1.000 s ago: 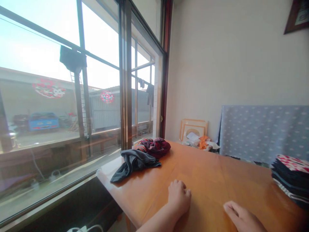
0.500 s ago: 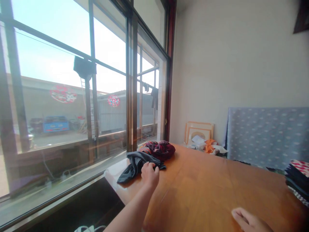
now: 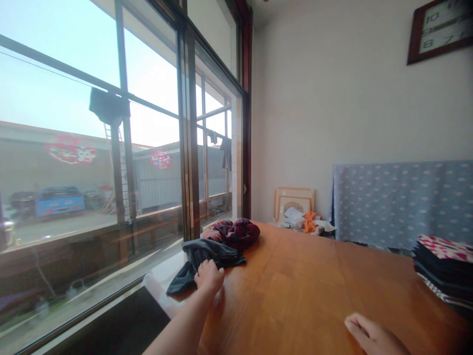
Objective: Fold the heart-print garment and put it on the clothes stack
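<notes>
While the left hand (image 3: 209,276) sits on a soft dark grey cloth (image 3: 207,255), its fingers curl down and pinch the cloth into a bunch. That cloth lies in a loose heap near the edge of a shiny orange-brown wooden table (image 3: 295,301), right beside a big metal-framed window (image 3: 187,123). Just behind it, and touching it, is a round bundle of dark red and purple cloth (image 3: 240,233) with a bit of striped cloth (image 3: 213,235) at its side. The right hand (image 3: 371,333) lies low on the table, well apart from the left hand, with its fingers close together and nothing in them. Near the right side of the table sits a stack of folded dark cloths (image 3: 443,268) with a red and white one on top. At the far end, two light wooden picture frames (image 3: 293,201) lean by the wall near an orange cloth (image 3: 310,222). A blue-grey sheet with white dots (image 3: 402,202) stands beside them, below a brown wall clock (image 3: 439,32).
</notes>
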Available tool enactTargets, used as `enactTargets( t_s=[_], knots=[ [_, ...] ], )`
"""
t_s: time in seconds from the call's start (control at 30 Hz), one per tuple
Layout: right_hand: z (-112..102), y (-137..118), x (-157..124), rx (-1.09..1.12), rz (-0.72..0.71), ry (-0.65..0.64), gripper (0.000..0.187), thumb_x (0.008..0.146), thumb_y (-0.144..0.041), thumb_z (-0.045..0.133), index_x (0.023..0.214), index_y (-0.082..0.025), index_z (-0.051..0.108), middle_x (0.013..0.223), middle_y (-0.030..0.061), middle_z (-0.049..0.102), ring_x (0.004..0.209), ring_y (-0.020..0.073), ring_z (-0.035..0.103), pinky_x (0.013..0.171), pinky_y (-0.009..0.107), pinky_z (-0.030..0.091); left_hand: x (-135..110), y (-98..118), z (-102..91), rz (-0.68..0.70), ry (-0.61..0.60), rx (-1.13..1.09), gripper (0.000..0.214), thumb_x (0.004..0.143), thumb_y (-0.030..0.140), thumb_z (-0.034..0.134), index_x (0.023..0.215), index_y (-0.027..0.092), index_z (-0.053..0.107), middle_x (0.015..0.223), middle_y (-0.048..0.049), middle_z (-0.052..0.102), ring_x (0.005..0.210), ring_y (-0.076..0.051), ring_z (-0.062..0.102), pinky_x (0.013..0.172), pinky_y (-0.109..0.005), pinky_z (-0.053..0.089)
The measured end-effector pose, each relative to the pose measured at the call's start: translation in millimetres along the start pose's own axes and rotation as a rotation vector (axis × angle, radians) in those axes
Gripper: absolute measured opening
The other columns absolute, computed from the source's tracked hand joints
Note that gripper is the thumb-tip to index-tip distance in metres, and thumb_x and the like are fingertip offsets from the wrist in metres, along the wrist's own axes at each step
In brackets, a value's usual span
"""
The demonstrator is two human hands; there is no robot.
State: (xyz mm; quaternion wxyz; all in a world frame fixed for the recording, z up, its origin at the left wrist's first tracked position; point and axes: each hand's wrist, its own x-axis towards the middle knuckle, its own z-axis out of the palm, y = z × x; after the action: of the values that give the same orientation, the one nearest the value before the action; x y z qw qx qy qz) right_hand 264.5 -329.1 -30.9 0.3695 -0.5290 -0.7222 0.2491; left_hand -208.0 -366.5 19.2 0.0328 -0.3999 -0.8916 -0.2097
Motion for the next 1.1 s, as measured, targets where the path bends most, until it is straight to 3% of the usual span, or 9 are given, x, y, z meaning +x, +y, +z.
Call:
enactTargets(
  t_s=[0.13,0.5,0.7,0.87,0.93,1.0,1.1],
  knots=[
    [-0.1,4.0,-0.5,-0.003,-0.042,0.002,0.033,0.075,-0.058,0.053,0.057,-0.031,0.061,0.054,0.0047,0.062,0.060,0.0287,0.064,0.062,0.034,0.051,-12.8,6.9,8.3,0.015,-0.022,0.019,0.037,0.088,0.036,0.050,0.114,0.015,0.066,0.129,-0.0186,0.061,0.123,-0.034,0.055,0.101,-0.049,0.040],
    [-2.4,0.1,-1.5,-0.040,-0.053,-0.025,0.034,0.076,-0.057,0.052,0.062,-0.029,0.063,0.055,0.0030,0.063,0.061,0.0264,0.063,0.063,0.031,0.051,-56.9,35.8,14.0,0.194,-0.106,-0.026,0.030,0.091,0.036,0.047,0.100,0.022,0.072,0.120,-0.0140,0.065,0.115,-0.034,0.057,0.093,-0.048,0.039],
    [-3.0,2.5,-1.7,-0.075,-0.044,-0.046,0.034,0.078,-0.055,0.053,0.064,-0.027,0.064,0.059,0.0021,0.065,0.062,0.0238,0.062,0.064,0.030,0.048,-98.6,65.9,18.3,0.315,-0.171,-0.118,0.026,0.088,0.034,0.051,0.093,0.024,0.074,0.115,-0.0113,0.070,0.112,-0.032,0.059,0.090,-0.046,0.037],
    [-2.0,4.0,-2.2,-0.105,-0.021,-0.007,0.033,0.080,-0.054,0.052,0.067,-0.026,0.065,0.061,0.0007,0.064,0.063,0.0217,0.060,0.064,0.028,0.046,-125.4,94.8,17.3,0.478,-0.319,-0.260,0.022,0.086,0.032,0.055,0.086,0.027,0.076,0.101,-0.0058,0.075,0.103,-0.027,0.063,0.086,-0.039,0.038],
    [-1.8,6.3,-1.6,-0.109,-0.017,-0.034,0.034,0.081,-0.054,0.051,0.068,-0.025,0.064,0.063,0.0006,0.065,0.064,0.0214,0.060,0.064,0.028,0.045,-122.2,101.1,10.0,0.522,-0.260,-0.295,0.024,0.088,0.034,0.053,0.093,0.028,0.076,0.105,-0.0048,0.075,0.105,-0.026,0.063,0.087,-0.037,0.038],
    [-0.9,9.9,-0.7,-0.109,-0.019,-0.070,0.035,0.082,-0.054,0.050,0.070,-0.024,0.063,0.065,0.0006,0.065,0.066,0.0211,0.060,0.064,0.028,0.044,-109.4,101.1,0.3,0.518,-0.091,-0.279,0.027,0.091,0.036,0.051,0.104,0.029,0.074,0.117,-0.0058,0.072,0.116,-0.027,0.057,0.095,-0.038,0.037],
    [2.3,16.6,1.2,-0.123,-0.024,-0.096,0.037,0.086,-0.055,0.047,0.072,-0.024,0.061,0.069,0.0005,0.066,0.069,0.0205,0.060,0.066,0.027,0.043,-79.5,87.2,-11.1,0.388,0.149,-0.182,0.038,0.090,0.036,0.052,0.125,0.028,0.066,0.140,-0.0091,0.059,0.134,-0.030,0.043,0.109,-0.047,0.027]
  ],
)
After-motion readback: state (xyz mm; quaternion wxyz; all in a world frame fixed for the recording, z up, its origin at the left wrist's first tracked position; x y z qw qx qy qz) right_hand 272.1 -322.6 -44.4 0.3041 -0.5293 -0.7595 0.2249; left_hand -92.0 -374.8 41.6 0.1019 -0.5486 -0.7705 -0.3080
